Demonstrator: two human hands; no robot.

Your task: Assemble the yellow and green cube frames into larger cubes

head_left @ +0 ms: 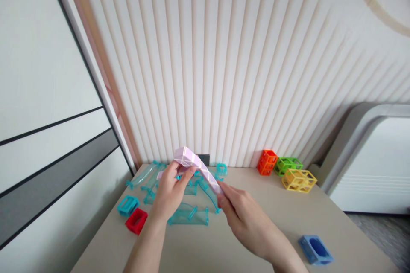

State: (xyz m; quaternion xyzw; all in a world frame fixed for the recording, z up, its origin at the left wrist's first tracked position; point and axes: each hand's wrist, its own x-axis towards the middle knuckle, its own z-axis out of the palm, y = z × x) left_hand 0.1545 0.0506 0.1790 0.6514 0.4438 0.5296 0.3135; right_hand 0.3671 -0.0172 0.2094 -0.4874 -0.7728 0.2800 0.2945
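Note:
A pale pink chain of hinged blocks (206, 173) is held up above the table, bent at an angle. My left hand (171, 190) is closed around its left part, thumb on the near side. At its lower right end, my right hand (238, 211) pinches it between thumb and fingers. Behind and below the hands lie several clear teal plastic track pieces (188, 216), partly hidden by my left hand and the chain. A red square frame block (136, 221) and a teal frame block (128, 206) sit left of my left wrist.
On the table (256, 196), orange blocks (267, 162), green blocks (288, 164) and yellow blocks (299, 180) stand at the back right. A blue block with a round hole (315, 250) lies front right. Behind is a ribbed wall (205, 59); a white cabinet (48, 94) borders the left.

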